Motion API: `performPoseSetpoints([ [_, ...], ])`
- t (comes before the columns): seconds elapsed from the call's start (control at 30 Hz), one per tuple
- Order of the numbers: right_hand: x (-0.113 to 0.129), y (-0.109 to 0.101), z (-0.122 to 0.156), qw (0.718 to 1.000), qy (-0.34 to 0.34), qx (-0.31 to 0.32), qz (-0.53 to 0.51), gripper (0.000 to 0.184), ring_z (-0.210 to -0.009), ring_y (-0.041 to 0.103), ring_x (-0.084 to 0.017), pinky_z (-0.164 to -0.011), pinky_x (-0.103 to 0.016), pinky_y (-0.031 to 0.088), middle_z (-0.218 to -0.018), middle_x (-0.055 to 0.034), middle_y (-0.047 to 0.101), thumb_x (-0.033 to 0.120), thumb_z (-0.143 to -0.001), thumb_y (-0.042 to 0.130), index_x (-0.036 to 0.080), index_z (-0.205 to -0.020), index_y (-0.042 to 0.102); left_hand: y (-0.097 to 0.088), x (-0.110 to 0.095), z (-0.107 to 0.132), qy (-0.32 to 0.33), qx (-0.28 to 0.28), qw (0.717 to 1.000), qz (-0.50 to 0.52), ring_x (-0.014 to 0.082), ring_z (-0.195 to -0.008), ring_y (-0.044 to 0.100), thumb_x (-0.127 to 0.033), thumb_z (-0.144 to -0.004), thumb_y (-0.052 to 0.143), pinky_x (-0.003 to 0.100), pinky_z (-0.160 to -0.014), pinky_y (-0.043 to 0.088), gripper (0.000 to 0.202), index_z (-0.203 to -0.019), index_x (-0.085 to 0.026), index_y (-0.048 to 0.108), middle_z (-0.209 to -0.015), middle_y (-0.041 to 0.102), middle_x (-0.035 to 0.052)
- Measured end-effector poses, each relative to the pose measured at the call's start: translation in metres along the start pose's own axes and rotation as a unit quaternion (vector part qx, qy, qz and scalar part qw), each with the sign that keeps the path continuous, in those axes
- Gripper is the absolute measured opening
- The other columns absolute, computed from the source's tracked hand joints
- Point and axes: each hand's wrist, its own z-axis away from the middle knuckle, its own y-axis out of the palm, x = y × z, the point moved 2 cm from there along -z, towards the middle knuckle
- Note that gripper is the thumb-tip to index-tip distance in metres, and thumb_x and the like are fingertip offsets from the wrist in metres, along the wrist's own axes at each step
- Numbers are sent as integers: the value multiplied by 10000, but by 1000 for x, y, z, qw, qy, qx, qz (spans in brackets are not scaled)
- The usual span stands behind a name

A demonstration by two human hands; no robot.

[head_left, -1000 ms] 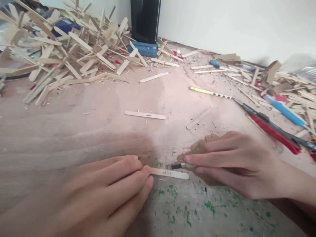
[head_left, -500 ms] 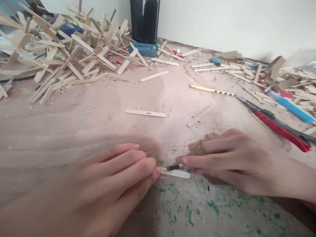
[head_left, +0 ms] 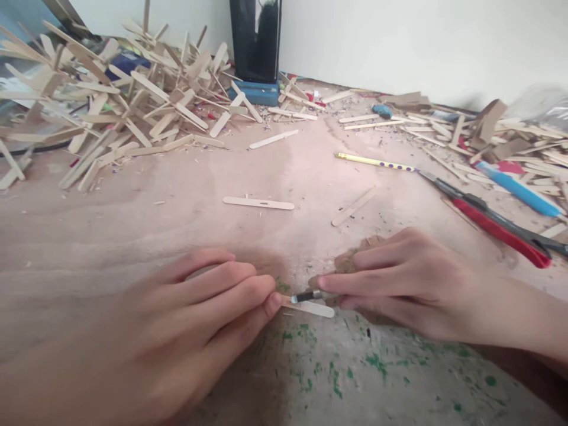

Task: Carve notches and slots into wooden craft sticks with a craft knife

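A pale wooden craft stick (head_left: 317,309) lies on the wooden table near its front. My left hand (head_left: 217,307) pinches the left end of this stick between thumb and fingers and hides that part. In my right hand (head_left: 394,281) is a slim craft knife (head_left: 307,296) with a metal collar. Its blade tip rests on or just over the stick, close to my left thumb. The rest of the knife's handle is hidden behind my fingers. Beyond my hands lies another craft stick (head_left: 258,203) with a small slot in its middle.
A plain craft stick (head_left: 354,206) lies right of centre. To the right are a yellow pencil (head_left: 375,161), red-and-black scissors (head_left: 501,228) and a blue pen-like tool (head_left: 519,188). Heaps of sticks (head_left: 146,100) fill the back left, beside a dark upright object (head_left: 256,41) on a blue base.
The whole view has shifted slightly. The knife's tip catches more light now, as if tilted a little. Both hands keep their grips, and the stick stays in place under them.
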Motion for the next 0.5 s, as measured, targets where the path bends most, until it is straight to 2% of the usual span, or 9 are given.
performPoseSetpoints([
  [0.07,1,0,1,1000,0,1,14,261,-858,816,-141,-728,-276,595,-1095,-73,906,197,-1301,683,138,-1466,875,-1,2,-6,5,11,1000,-10,248,-1507,772,-203,-1226,562,366,-1552,418,519,-1721,-233,719,-1625,836,-18],
  [0.1,2,0,1,1000,-5,1,25,258,-828,796,-137,-708,-278,575,-1063,-64,893,197,-1301,682,131,-1461,873,-3,1,-12,16,8,1000,-22,269,-1445,790,-210,-1244,545,390,-1472,525,483,-1692,-201,725,-1571,857,22],
  [0.13,4,1,1,999,-12,1,40,256,-790,768,-132,-680,-281,546,-1022,-51,875,203,-1305,675,124,-1449,873,-4,1,-18,26,7,999,-41,284,-1340,814,-212,-1257,531,410,-1318,645,428,-1625,-169,744,-1465,885,56],
  [0.17,6,2,0,998,-18,3,57,262,-754,736,-130,-652,-287,514,-975,-37,852,211,-1313,660,120,-1435,874,-5,0,-25,35,0,998,-61,292,-1257,823,-221,-1278,500,427,-1159,700,394,-1577,-145,746,-1391,891,81],
  [0.23,10,4,0,996,-24,3,88,288,-710,684,-134,-618,-304,461,-901,-13,802,228,-1330,623,120,-1413,877,-6,-2,-36,43,-6,997,-70,293,-1197,829,-276,-1323,458,454,-1029,697,382,-1512,-120,750,-1349,890,101],
  [0.3,13,6,0,995,-18,0,98,296,-699,664,-135,-614,-309,443,-864,3,763,230,-1336,608,123,-1406,875,-6,-3,-41,44,-4,997,-63,287,-1252,824,-287,-1335,457,463,-1097,664,382,-1512,-109,745,-1378,887,95],
  [0.37,14,6,1,997,-8,-7,71,277,-693,658,-123,-626,-293,459,-853,15,744,216,-1328,620,123,-1394,873,-5,-2,-40,39,-3,998,-55,278,-1347,801,-274,-1331,490,451,-1256,595,366,-1544,-108,738,-1451,879,78],
  [0.43,13,3,1,1000,3,-18,26,245,-684,661,-102,-638,-262,487,-850,22,749,174,-1304,648,128,-1370,879,-5,-1,-38,23,-3,999,-42,259,-1421,769,-248,-1319,532,420,-1430,467,356,-1589,-124,727,-1548,853,52],
  [0.5,10,0,1,999,11,-31,-2,229,-676,670,-86,-641,-234,507,-843,24,768,124,-1269,674,138,-1345,890,-6,-1,-35,5,-5,1000,-26,232,-1450,752,-212,-1298,556,382,-1541,329,352,-1594,-155,738,-1593,831,23],
])
